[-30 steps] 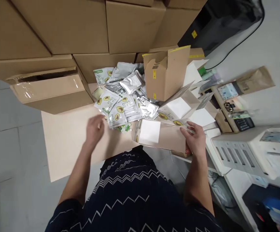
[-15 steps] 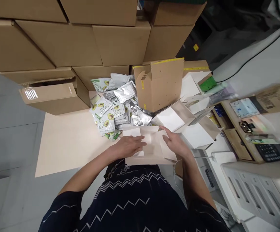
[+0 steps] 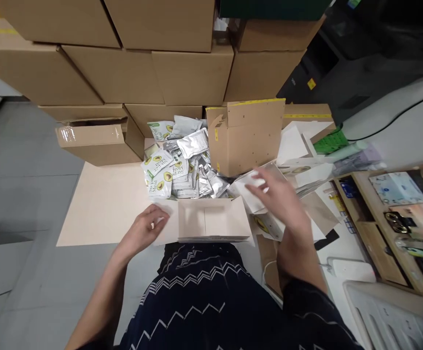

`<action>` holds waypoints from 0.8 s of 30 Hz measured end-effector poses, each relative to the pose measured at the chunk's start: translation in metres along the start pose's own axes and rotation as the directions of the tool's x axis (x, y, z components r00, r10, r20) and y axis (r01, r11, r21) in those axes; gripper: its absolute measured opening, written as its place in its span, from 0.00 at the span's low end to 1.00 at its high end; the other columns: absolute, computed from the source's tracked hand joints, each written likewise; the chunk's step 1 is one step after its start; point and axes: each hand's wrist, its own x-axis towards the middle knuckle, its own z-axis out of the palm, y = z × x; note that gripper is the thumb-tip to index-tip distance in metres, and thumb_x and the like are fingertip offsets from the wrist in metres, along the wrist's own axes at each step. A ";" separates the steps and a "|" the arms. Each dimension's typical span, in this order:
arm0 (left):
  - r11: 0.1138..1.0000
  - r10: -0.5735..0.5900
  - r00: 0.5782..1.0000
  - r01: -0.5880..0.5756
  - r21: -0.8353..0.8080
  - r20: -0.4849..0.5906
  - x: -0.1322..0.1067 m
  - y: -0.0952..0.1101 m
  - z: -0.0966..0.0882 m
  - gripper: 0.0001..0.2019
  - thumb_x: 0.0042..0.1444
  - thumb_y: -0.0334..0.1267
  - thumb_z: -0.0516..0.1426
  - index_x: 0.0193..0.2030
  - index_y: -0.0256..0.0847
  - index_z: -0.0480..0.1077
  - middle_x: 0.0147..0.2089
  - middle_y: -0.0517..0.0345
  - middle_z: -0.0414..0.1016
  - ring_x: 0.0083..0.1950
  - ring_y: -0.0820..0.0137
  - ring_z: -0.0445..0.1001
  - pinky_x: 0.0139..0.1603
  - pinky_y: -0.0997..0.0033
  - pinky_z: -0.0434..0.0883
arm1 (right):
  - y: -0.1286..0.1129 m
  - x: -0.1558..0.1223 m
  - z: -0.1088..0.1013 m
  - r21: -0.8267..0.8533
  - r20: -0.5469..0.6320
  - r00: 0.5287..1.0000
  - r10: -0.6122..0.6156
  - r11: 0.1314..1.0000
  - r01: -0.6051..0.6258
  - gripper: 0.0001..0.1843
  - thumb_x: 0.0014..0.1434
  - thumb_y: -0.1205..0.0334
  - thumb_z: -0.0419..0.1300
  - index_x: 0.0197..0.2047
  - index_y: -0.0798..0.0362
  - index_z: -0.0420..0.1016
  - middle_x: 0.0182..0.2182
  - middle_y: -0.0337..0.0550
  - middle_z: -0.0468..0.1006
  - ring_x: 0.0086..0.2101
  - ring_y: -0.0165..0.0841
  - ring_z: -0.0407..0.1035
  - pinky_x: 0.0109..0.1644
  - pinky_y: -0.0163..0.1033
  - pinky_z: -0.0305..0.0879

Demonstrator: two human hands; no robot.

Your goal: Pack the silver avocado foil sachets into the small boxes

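A white cardboard box (image 3: pixel 213 219) stands open in front of my body, its pale inside facing up and a flap folded out on the left. Over that left flap (image 3: pixel 173 221) is my left hand (image 3: pixel 144 228), fingers loosely curled with a small gap to the thumb; whether it touches the flap I cannot tell. My right hand (image 3: pixel 279 197), slightly blurred, hovers above other opened white boxes (image 3: pixel 250 189) at the right, its fingers apart and nothing visible in them. Behind the box lies a heap of silver and white sachets (image 3: pixel 177 167) printed with avocados.
Large brown cartons (image 3: pixel 193 75) are stacked along the back. An opened carton (image 3: pixel 91 138) is at the left, and a brown carton with yellow tape (image 3: pixel 248 136) stands behind the white boxes. A wooden organiser (image 3: pixel 379 243) and a white power strip (image 3: pixel 352 270) are at the right.
The white box now stands squarely open. My left hand has drawn back left from its inside to the left flap. My right hand has left the box and moved right and up.
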 end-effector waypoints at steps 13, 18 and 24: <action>0.962 -0.084 0.987 0.044 -0.268 -0.139 -0.023 -0.024 0.044 0.09 0.63 0.37 0.56 0.47 0.45 0.77 0.51 0.50 0.75 0.54 0.66 0.75 0.55 0.64 0.73 | -0.023 0.243 -0.048 -0.447 0.083 0.997 -0.007 0.894 0.043 0.36 0.54 0.69 0.64 0.65 0.72 0.66 0.59 0.67 0.71 0.52 0.30 0.70 0.47 0.34 0.60; 0.925 -0.117 0.977 0.041 -0.378 -0.180 -0.031 -0.025 0.047 0.09 0.63 0.37 0.56 0.44 0.43 0.78 0.48 0.51 0.80 0.50 0.68 0.78 0.54 0.64 0.74 | -0.007 0.225 -0.065 -0.513 0.036 0.999 -0.019 0.858 0.035 0.17 0.57 0.62 0.67 0.46 0.65 0.80 0.44 0.56 0.82 0.40 0.29 0.71 0.40 0.37 0.57; 0.913 -0.182 0.952 0.069 -0.403 -0.248 -0.057 -0.021 0.004 0.07 0.61 0.39 0.60 0.42 0.43 0.79 0.45 0.52 0.82 0.47 0.68 0.79 0.49 0.67 0.76 | 0.014 0.179 -0.105 -0.290 -0.294 0.953 -0.074 0.957 -0.016 0.18 0.62 0.62 0.65 0.53 0.62 0.79 0.44 0.55 0.82 0.38 0.30 0.71 0.37 0.37 0.60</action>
